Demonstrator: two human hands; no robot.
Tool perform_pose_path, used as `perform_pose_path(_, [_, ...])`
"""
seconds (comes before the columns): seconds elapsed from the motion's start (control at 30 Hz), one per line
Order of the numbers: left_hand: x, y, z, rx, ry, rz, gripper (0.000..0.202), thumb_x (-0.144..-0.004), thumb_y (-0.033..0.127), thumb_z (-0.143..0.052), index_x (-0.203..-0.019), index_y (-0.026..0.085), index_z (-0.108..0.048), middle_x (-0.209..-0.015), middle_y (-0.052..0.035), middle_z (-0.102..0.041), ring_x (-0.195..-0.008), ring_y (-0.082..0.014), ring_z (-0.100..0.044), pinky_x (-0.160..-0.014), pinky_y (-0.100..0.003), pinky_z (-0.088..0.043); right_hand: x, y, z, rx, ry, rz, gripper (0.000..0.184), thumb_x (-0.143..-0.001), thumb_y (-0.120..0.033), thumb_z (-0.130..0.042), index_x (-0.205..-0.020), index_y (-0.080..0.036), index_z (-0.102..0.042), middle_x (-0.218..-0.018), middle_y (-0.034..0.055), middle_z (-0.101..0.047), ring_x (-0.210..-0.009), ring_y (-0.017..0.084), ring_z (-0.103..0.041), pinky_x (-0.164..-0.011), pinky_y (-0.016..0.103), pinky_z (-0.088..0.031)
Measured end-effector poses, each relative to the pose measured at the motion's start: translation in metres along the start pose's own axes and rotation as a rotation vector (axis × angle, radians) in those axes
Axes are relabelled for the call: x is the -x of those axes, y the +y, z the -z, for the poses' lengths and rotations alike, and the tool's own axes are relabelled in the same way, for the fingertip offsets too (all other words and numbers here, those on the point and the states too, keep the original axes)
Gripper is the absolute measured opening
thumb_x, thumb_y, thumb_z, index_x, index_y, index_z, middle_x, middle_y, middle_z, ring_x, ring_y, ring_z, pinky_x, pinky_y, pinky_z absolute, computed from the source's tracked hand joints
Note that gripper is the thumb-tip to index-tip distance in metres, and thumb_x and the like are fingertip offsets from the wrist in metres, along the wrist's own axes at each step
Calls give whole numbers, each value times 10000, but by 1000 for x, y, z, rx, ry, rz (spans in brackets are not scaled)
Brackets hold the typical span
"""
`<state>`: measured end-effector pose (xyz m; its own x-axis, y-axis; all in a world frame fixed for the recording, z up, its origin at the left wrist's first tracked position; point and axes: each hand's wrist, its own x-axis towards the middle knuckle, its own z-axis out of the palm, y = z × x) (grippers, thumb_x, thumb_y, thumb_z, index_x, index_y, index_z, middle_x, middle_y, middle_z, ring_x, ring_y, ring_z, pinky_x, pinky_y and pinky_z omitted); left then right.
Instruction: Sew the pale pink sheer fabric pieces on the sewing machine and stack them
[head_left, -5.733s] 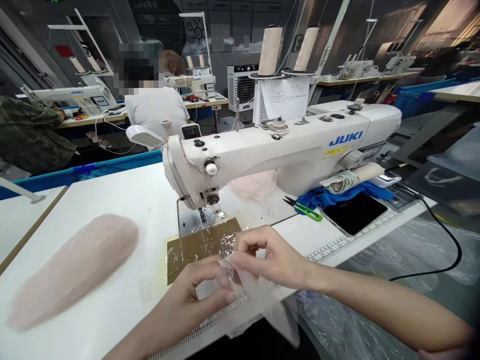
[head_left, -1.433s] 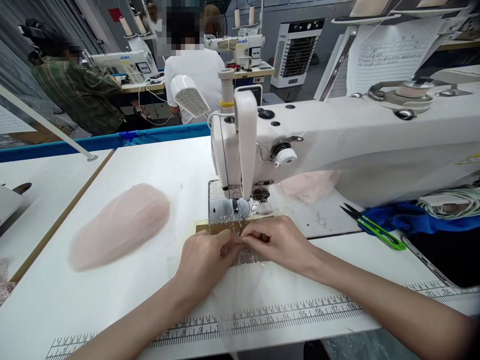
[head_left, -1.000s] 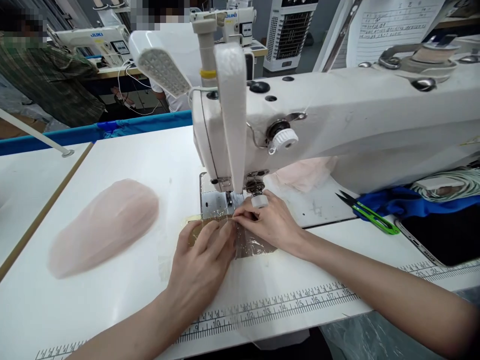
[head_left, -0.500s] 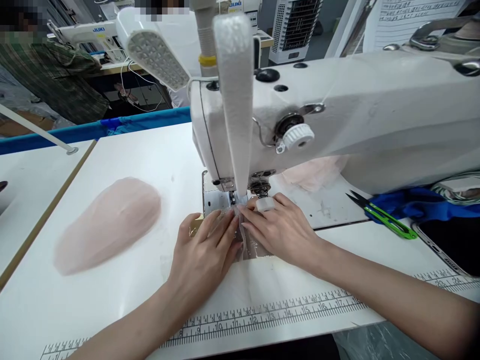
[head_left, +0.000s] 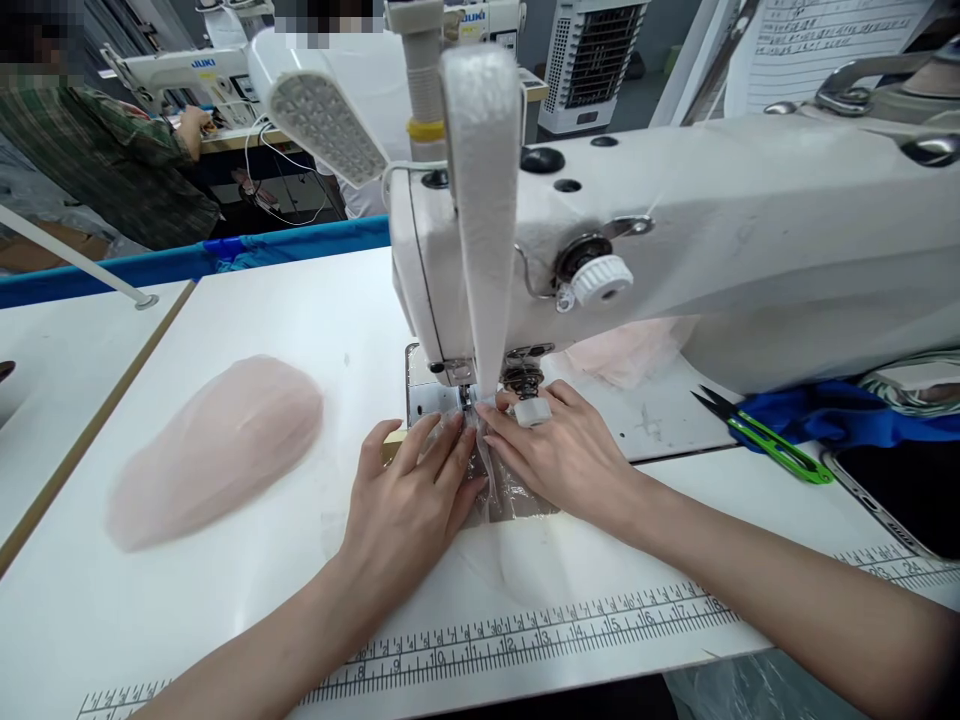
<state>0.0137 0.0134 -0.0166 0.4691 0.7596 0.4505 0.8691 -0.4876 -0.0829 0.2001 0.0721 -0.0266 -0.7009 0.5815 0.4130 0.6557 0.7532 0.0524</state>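
At right, a black-screened smartphone (head_left: 904,495) lies just beside a crumpled royal-blue cloth (head_left: 832,412). Behind stands a white, black-grilled air cooler (head_left: 594,65); at far left, a person in green plaid (head_left: 112,165) leans toward a distant white JUKI sewing machine (head_left: 176,78).

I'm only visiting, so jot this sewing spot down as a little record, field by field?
Left hand: palm down, fingertips on thin, sheer whitish fabric
Right hand: palm down, fingertips on the same fabric
Machine: white sewing machine, its needle area just beyond the fingertips
White table, left side: pale pink, elongated piece of sheer fabric
White table, right side: green-handled thread snips with dark blades, beside crumpled blue cloth
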Motion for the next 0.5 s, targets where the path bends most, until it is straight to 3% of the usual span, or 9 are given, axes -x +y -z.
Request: perform_pose_path(0.5, [0, 2, -2, -26, 13, 6, 321, -941, 292, -517, -1228, 183, -608, -1172, -93, -688, -1119, -272, -605, -968, -465, -340, -1, 1, 3, 37, -27, -14, 266, -947, -251, -502, -1120, -163, -684, -755, 82, -676, -827, 239, -584, -731, 356, -328])
